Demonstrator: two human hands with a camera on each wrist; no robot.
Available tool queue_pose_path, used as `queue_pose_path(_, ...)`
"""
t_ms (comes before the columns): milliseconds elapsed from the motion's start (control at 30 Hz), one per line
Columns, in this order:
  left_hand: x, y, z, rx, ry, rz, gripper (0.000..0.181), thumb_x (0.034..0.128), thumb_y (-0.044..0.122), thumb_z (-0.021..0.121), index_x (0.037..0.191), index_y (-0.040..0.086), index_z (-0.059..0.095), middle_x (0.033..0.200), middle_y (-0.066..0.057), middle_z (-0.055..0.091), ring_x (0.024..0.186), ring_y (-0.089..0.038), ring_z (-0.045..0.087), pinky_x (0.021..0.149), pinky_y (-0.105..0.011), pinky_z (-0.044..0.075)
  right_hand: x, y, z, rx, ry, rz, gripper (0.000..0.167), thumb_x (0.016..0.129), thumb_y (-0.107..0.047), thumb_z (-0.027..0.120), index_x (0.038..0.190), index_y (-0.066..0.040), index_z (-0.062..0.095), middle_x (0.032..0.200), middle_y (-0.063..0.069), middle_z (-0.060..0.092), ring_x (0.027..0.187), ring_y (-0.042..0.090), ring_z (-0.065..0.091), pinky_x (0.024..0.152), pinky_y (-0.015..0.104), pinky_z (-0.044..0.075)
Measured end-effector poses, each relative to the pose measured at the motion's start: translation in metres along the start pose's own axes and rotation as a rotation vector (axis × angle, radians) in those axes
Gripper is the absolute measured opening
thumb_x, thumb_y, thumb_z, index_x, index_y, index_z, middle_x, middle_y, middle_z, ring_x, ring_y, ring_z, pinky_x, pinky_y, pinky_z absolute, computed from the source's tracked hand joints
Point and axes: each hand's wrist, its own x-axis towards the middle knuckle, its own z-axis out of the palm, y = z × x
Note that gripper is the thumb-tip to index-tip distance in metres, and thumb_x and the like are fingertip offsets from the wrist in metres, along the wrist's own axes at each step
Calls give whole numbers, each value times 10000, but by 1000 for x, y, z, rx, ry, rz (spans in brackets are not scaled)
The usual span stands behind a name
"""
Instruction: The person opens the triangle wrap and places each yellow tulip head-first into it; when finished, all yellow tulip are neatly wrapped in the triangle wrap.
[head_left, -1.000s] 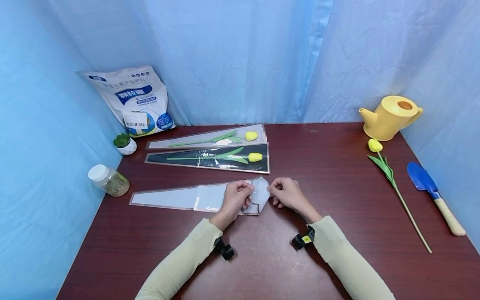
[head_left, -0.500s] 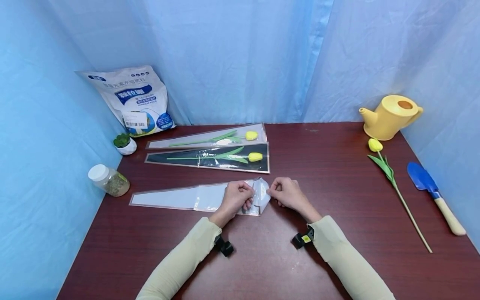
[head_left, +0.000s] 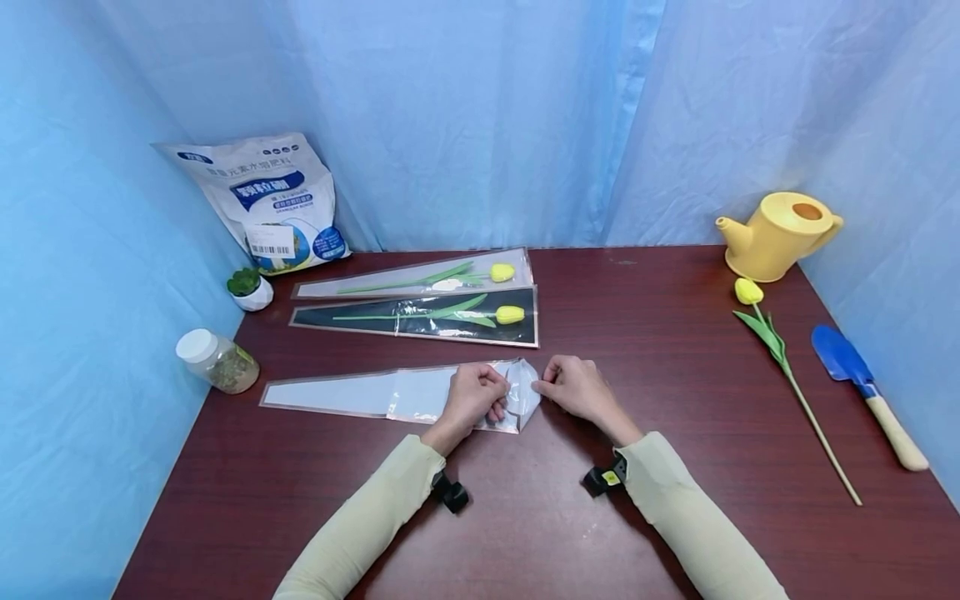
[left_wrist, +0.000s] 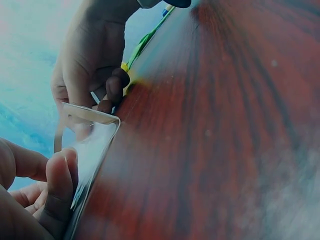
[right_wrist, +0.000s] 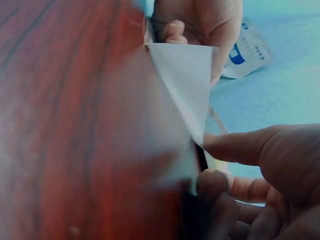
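Note:
A long tapered white flower sleeve (head_left: 330, 394) with a copper-coloured border lies on the table, its wide end toward the right. My left hand (head_left: 471, 396) pinches the sleeve near that wide end. From the right, my right hand (head_left: 577, 389) pinches the tip of the white flap (head_left: 528, 390) there between thumb and fingers. The right wrist view shows the flap (right_wrist: 186, 75) as a pointed white triangle running to the right thumb (right_wrist: 240, 147). Clear film with a pale border (left_wrist: 90, 114) stands raised between both hands in the left wrist view.
Behind lie a black sleeve (head_left: 360, 318) and a white sleeve (head_left: 322, 288), each with a yellow tulip. At right are a loose tulip (head_left: 787, 367), a blue trowel (head_left: 838, 354) and a yellow watering can (head_left: 780, 237). A jar (head_left: 228, 367), small plant (head_left: 251, 292) and fertilizer bag (head_left: 262, 200) stand left.
The flap and film at the sleeve's wide end have shifted slightly between the hands. Both hands keep nearly the same place and pinch.

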Motion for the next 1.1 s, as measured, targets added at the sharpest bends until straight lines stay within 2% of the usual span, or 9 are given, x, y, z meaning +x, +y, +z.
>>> queue_pose_path(133,1,-1,0,-5,-2,6,106,888,-30,598,854,-100,669,545,-29,601,376,-71,537,380,-206,450,-3,-2,-7,136,-53,-25,242,923,-329,704,874,-100,646,593,22,655,463,128,590,509,286,483)
queue_pose_path(300,1,-1,0,-3,-4,2,101,887,-26,605,858,-100,665,532,-24,592,375,-67,534,377,-204,447,-6,0,-27,208,-51,0,316,946,-376,677,1020,-70,655,786,111,729,577,203,667,523,320,537)
queue_pose_path(433,1,-1,-1,6,-4,-2,104,891,-22,606,863,-98,671,538,-37,597,379,-73,539,382,-206,451,-7,12,-46,194,-19,30,370,953,-388,664,1120,-58,641,979,158,736,713,229,715,578,305,565)
queue_pose_path(567,0,-1,-3,10,-1,-3,104,892,-22,604,862,-96,672,543,-46,601,380,-80,540,383,-209,451,-9,22,-61,194,5,48,423,964,-408,644,1185,-48,616,1075,198,714,800,259,725,627,314,588)
queue_pose_path(767,2,-2,-1,-2,-7,-1,101,890,-25,601,861,-96,667,538,-27,591,382,-73,538,385,-203,450,-12,33,-80,191,56,36,492,970,-445,622,1234,-31,592,1116,232,700,871,320,713,670,343,603)
queue_pose_path(900,2,-3,0,-1,-11,2,104,887,-28,593,859,-97,666,537,-24,588,382,-77,537,383,-204,450,-17,43,-89,157,82,48,528,973,-458,611,1268,-22,578,1168,235,689,979,340,699,716,352,603)
queue_pose_path(1100,2,-3,0,-1,-5,6,110,884,-32,591,865,-107,669,535,-25,583,383,-75,534,384,-203,449,-24,67,-99,75,146,73,580,968,-487,601,1305,-16,570,1203,252,670,1077,377,666,860,486,549)
